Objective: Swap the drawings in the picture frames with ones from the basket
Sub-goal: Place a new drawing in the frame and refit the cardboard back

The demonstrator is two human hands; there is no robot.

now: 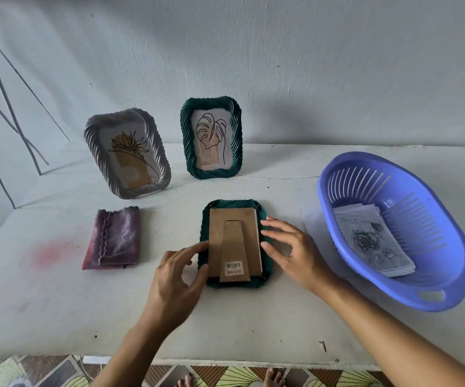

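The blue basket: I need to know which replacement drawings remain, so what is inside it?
Inside the blue basket lies a small stack of paper drawings; the top sheet shows grey roses. The sheets beneath are covered, so their pictures and number cannot be seen.

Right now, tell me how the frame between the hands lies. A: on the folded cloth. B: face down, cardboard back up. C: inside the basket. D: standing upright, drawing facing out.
B: the green frame lies flat on the table, its cardboard back and stand facing up.
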